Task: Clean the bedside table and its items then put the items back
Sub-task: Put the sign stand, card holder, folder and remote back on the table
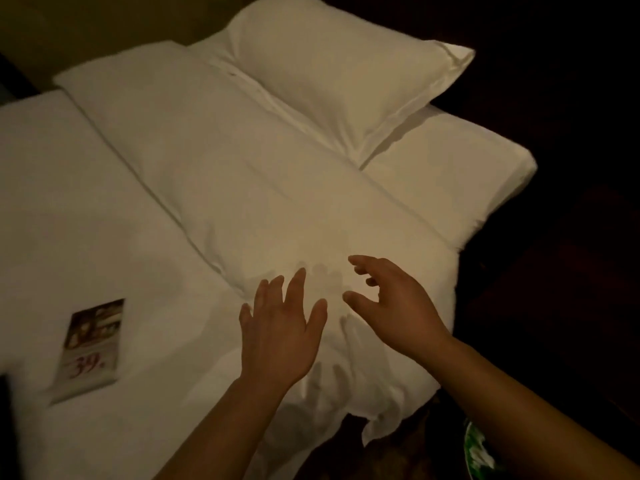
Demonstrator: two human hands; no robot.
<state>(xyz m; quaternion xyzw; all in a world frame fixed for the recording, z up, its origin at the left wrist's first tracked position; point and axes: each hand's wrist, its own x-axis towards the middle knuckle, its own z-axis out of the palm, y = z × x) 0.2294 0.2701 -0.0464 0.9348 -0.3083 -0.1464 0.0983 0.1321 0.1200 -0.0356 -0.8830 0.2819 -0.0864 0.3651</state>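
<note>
Both hands reach forward over a white bed [69,202] in dim, warm light. The left hand [280,327], in the lower middle of the frame, is flat with its fingers spread and straight, holding nothing. The right hand [391,303], just beside it to the right, has its fingers loosely curved and its thumb apart from them, and is also empty. Both hang above the lower end of a large white pillow [242,188] that runs diagonally from the upper left toward the lower right. Their shadows fall on its cover, offset from the fingers.

A second pillow [339,74] lies at the top of the frame, its edge overlapping the first. A printed card [91,348] with a photo and a red "39." lies flat on the sheet at the lower left, well apart from both hands. A green-and-white thing [479,448] shows at the lower right edge, partly hidden by the right forearm; what it is cannot be told. The right side of the frame is too dark to make out.
</note>
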